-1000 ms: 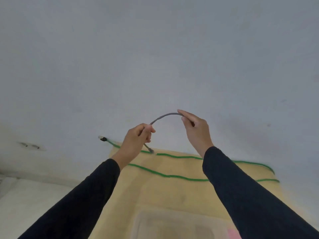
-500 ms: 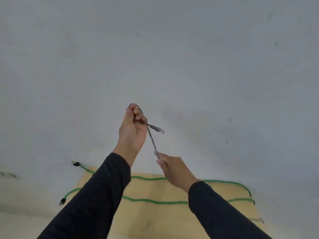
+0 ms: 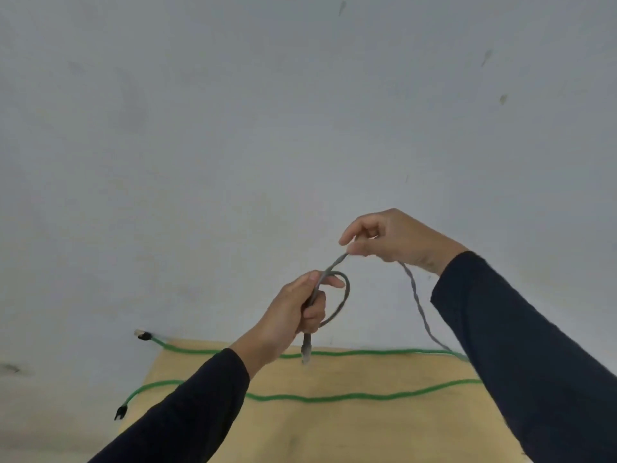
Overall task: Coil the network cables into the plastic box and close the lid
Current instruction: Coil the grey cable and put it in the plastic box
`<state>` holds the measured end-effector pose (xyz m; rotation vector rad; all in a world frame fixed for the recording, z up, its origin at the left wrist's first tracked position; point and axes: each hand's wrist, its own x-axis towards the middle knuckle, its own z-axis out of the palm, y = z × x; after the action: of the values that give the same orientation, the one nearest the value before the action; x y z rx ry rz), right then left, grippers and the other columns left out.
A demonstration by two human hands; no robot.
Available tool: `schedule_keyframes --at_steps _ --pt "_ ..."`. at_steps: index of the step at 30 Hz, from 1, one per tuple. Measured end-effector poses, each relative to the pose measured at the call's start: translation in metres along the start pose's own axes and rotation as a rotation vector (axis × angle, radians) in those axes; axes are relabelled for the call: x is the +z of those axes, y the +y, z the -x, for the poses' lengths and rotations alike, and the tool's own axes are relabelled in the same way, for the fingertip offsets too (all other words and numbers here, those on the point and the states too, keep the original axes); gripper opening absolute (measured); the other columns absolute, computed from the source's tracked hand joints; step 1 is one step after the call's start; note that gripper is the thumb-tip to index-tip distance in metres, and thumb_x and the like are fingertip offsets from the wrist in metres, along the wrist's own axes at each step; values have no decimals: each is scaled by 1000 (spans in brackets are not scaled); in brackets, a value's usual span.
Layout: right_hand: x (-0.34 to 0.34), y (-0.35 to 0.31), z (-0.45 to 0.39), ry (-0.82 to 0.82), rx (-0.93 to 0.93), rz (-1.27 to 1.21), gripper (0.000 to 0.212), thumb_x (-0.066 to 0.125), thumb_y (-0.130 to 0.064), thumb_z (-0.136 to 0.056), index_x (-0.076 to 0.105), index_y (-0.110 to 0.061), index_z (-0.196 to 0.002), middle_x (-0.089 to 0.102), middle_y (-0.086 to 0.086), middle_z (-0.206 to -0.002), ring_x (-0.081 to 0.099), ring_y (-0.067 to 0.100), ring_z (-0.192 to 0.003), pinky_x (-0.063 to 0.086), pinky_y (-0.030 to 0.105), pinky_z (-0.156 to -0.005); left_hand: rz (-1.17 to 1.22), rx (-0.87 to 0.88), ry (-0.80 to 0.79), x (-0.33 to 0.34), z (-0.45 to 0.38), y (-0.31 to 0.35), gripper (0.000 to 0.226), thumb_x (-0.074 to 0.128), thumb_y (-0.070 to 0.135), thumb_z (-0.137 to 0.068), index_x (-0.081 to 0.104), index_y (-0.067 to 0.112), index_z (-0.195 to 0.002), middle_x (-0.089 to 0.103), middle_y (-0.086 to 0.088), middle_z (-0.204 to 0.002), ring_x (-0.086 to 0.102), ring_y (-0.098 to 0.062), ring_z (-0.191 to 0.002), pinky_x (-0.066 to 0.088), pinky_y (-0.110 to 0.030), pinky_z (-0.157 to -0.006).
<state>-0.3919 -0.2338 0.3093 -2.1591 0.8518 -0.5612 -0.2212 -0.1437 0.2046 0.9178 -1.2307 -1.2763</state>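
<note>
First loop of the grey cable formed; coiling barely begun.

Nearest, the tan table top (image 3: 334, 436) carries a green network cable (image 3: 334, 398) in two uncoiled runs, one plug hanging off at 8 o'clock. Above it, the left hand (image 3: 293, 312) is clenched around one small loop of the grey network cable (image 3: 342, 295), its plug dangling below the fist. At 2 o'clock the right hand (image 3: 397, 238) pinches the same cable, whose tail drops behind the right sleeve. The plastic box and its lid are out of view, so boxing and closing remain.
</note>
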Motion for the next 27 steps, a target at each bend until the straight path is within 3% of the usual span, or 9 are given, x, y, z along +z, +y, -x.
schedule_keyframes --at_steps 5,7,8,10,13,15,18,22,27 --pt "17 27 -12 435 -42 -326 16 57 -17 -90 70 -21 -84 52 -6 -57 34 6 -43 27 18 -44 598 72 -72 3 -8 43 40 32 34 -95 68 16 -100 13 8 -53 10 -8 -45 14 -18 -42" --pt "56 39 -18 497 4 -148 21 48 -20 -95 68 -24 -94 51 -5 -57 40 1 -43 32 19 -49 705 180 -19 2 -23 61 39 28 32 -100 62 18 -110 22 8 -51 16 -7 -45 22 -16 -43" --pt "77 43 -17 437 26 -27 22 45 -22 -96 66 -24 -103 51 -7 -57 44 0 -46 34 17 -51 696 224 29 -2 -31 68 38 26 31 -101 59 20 -115 29 9 -51 21 -6 -45 27 -15 -45" --pt "111 40 -7 222 32 168 30 41 -26 -97 58 -22 -121 51 -11 -63 47 4 -51 35 16 -52 551 280 154 -13 -44 76 36 24 29 -102 47 25 -129 41 9 -56 33 -5 -47 36 -16 -54" --pt "121 18 4 13 -24 266 32 46 -24 -96 55 -19 -126 42 -20 -66 46 -9 -48 36 9 -52 105 278 281 -32 -53 65 41 25 26 -103 27 29 -144 56 6 -74 44 -6 -57 41 -19 -67" --pt "103 -2 6 6 -80 306 26 50 -21 -94 63 -14 -116 43 -20 -66 45 -18 -49 35 3 -55 -261 261 257 -39 -48 48 41 27 29 -102 24 36 -142 63 6 -80 51 -5 -62 45 -16 -67" --pt "57 -19 4 124 -121 317 15 61 -22 -87 73 -18 -94 58 -7 -63 46 0 -48 35 9 -52 -494 195 68 -34 -30 25 40 29 34 -100 31 38 -140 66 6 -77 57 -7 -68 47 -20 -68" --pt "13 -21 5 166 -64 77 6 69 -20 -80 73 -19 -86 59 -7 -60 50 5 -59 40 10 -60 -293 97 -225 -5 -6 19 39 25 34 -100 42 28 -135 62 2 -67 44 -10 -54 39 -20 -60" --pt "11 4 1 363 -76 -329 10 60 -17 -87 71 -18 -86 51 -13 -50 33 8 -44 26 17 -43 317 104 -320 16 -13 44 43 27 30 -97 55 16 -126 35 12 -46 23 -4 -43 24 -15 -46"
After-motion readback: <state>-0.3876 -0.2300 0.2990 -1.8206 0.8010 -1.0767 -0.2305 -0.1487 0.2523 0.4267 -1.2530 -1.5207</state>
